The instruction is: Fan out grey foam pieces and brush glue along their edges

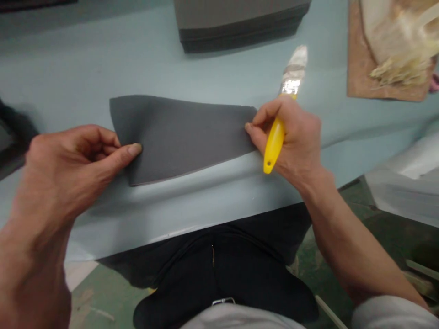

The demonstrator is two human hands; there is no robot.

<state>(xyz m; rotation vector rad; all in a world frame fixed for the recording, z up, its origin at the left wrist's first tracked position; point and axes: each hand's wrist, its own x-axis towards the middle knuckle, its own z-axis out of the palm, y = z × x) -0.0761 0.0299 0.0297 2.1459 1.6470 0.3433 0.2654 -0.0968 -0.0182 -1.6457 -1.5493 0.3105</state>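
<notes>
A thin dark grey sheet piece (188,137), wide at its left end and narrower at the right, is stretched between my hands just over the table. My left hand (78,160) pinches its left edge, thumb on top and fingers beneath. At the narrow end, my right hand (291,132) grips the sheet between thumb and forefinger. A paintbrush (275,141) with a yellow handle is also tucked in that right hand; its whitish, coated bristles point up and away from me.
A stack of dark grey sheets (240,18) lies at the table's far side. On the right, a brown board (358,77) carries a pale container (387,27) with yellowish dried strands. The pale blue table (192,208) ends close to my body.
</notes>
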